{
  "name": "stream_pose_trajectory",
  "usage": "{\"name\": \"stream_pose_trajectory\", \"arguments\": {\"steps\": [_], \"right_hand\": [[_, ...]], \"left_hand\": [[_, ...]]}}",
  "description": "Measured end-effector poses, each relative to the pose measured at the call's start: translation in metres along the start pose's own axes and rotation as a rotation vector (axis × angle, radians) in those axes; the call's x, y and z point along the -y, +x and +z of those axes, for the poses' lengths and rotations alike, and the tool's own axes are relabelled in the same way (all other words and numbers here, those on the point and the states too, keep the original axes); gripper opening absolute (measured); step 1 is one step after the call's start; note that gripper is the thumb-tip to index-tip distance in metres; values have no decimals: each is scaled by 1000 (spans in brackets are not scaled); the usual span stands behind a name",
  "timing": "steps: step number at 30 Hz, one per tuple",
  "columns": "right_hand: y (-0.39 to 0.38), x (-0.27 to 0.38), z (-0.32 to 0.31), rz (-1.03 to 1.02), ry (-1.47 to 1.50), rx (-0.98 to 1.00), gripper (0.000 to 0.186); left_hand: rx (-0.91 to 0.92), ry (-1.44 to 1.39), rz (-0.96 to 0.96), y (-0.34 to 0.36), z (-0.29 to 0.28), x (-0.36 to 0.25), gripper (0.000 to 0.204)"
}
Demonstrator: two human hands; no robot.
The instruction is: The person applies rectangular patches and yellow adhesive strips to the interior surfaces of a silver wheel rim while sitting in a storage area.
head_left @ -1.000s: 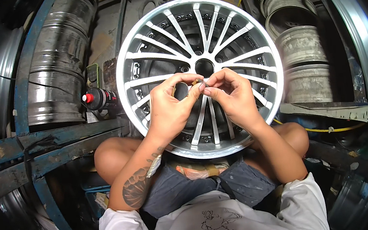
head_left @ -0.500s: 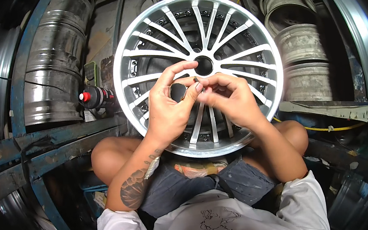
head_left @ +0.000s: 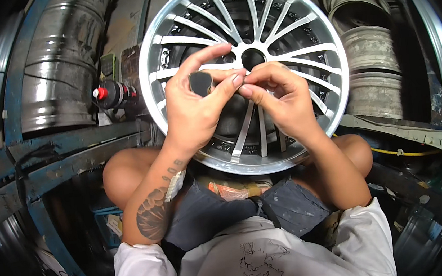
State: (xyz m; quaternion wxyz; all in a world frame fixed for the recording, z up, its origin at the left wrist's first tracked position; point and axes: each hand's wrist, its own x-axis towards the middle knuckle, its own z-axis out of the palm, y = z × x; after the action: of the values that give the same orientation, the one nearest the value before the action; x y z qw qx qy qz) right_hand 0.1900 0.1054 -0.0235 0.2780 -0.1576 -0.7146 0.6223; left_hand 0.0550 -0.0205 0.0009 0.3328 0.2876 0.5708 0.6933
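While the left hand (head_left: 194, 111) pinches a small dark pad (head_left: 201, 82) before the silver alloy wheel (head_left: 295, 29) propped on the lap, right hand (head_left: 281, 97) fingers close on its edge; a loose pinch could drop it.

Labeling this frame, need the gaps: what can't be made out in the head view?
- Small dark piece: pinched in the left hand; fingers cover most of it, kind unclear.
- Right hand: whether its fingertips grip anything is too small to tell.
- Wheel lower spokes: behind both hands.
- Wheel top rim: cut by the upper edge.
- Stacked rims: dark, bent at the fisheye rim.
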Motion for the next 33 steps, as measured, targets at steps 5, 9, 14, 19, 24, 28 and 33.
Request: {"name": "stream_pose_trajectory", "arguments": {"steps": [5,9,14,19,24,28,33], "right_hand": [[0,-8,0,226,382,73,17],[5,-16,-3,421,725,236,21],[16,-31,-18,587,789,417,21],[26,-25,-15,623,755,586,24],[35,-28,-8,645,832,654,26],[43,-25,-3,683,828,621,29],[37,-28,3,611,885,639,22]], "left_hand": [[30,12,52,1,-7,-2,41],[82,35,47,1,-17,-6,39],[207,29,13,6,-28,0,36],[293,-20,4,11,-41,2,36],[289,-39,-43,11,-45,-9,32],[237,52,97,14,-52,-6,29],[306,-11,-60,2,-58,-14,39]]}}
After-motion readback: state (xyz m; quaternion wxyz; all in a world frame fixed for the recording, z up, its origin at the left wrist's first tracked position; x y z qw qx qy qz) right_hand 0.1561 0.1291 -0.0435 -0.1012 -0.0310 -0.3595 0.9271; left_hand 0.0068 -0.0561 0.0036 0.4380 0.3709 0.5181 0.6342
